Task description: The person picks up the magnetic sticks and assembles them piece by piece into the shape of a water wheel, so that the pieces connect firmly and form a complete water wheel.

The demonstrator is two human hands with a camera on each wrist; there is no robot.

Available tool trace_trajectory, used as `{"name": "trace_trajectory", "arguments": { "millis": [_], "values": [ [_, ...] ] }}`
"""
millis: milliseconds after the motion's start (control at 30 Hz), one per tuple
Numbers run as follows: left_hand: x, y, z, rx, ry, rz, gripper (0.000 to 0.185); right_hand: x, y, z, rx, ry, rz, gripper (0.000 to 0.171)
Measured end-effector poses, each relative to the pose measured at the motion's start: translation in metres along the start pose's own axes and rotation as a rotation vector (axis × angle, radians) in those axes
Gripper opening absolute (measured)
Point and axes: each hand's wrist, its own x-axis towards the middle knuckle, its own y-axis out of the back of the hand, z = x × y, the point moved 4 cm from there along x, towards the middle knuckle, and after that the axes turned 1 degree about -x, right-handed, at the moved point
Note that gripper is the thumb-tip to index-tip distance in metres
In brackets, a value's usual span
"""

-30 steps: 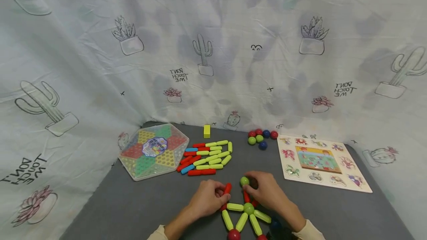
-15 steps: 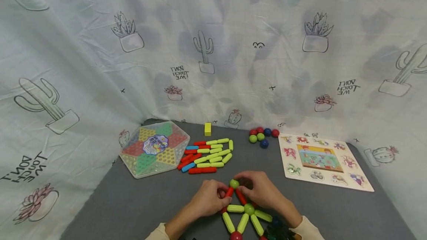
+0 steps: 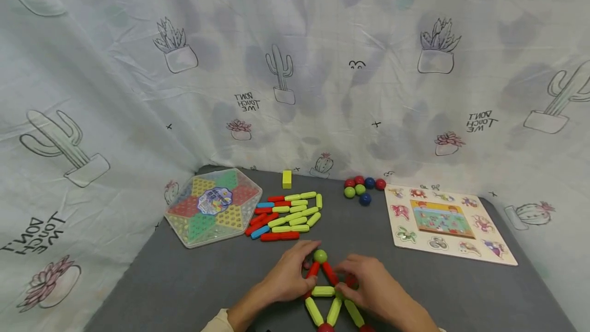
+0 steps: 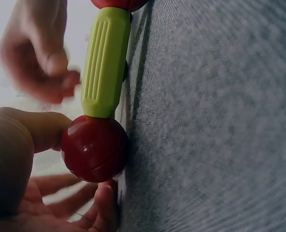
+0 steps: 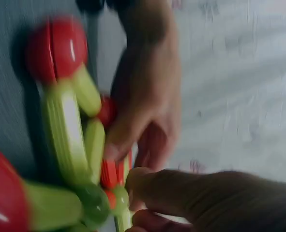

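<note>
A flat stick-and-ball figure lies on the grey table near its front edge. Two red sticks meet at a green ball on top, and yellow-green sticks fan out below. My left hand holds the figure's left corner. In the left wrist view its thumb and fingers pinch a red ball joined to a yellow-green stick. My right hand curls over the figure's hub and hides it. The right wrist view is blurred and shows red balls and green sticks.
Behind the hands lie a pile of loose red, yellow-green and blue sticks, a hexagonal clear box, a yellow block, several loose balls and a wooden puzzle board. A cactus-print cloth hangs on all sides.
The right hand set the green ball on the tips of the two red sticks, let it go and dropped back to the hub. The left thumb has stretched out.
</note>
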Motion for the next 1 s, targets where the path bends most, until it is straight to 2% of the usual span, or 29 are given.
{"name": "trace_trajectory", "arguments": {
  "millis": [100, 167, 300, 433, 633, 833, 900, 1000],
  "values": [
    [0.0, 0.002, 0.002, -0.01, -0.032, -0.01, 0.061, -0.014, -0.003, -0.007, -0.021, 0.018, -0.045, 0.015],
    [0.001, 0.004, 0.002, -0.011, -0.046, 0.014, 0.05, -0.02, -0.006, -0.007, -0.033, -0.004, -0.049, 0.014],
    [0.001, 0.008, 0.001, -0.03, -0.047, 0.078, 0.028, -0.027, -0.006, -0.003, -0.108, -0.039, 0.005, 0.02],
    [0.001, 0.008, -0.002, -0.074, -0.019, 0.068, 0.018, -0.03, -0.005, 0.002, -0.173, -0.055, 0.024, 0.022],
    [-0.003, 0.01, -0.01, -0.17, -0.011, -0.028, 0.018, -0.033, -0.004, 0.009, -0.183, -0.038, 0.05, 0.018],
    [-0.008, 0.021, -0.028, -0.314, -0.029, -0.17, 0.024, -0.034, -0.002, 0.013, -0.187, 0.043, 0.078, 0.02],
    [-0.008, 0.029, -0.035, -0.388, -0.037, -0.179, 0.027, -0.034, -0.002, 0.013, -0.182, 0.051, 0.083, 0.02],
    [-0.005, 0.045, -0.044, -0.488, -0.07, -0.121, 0.034, -0.034, -0.002, 0.014, -0.173, 0.043, 0.083, 0.019]
  ]
}}
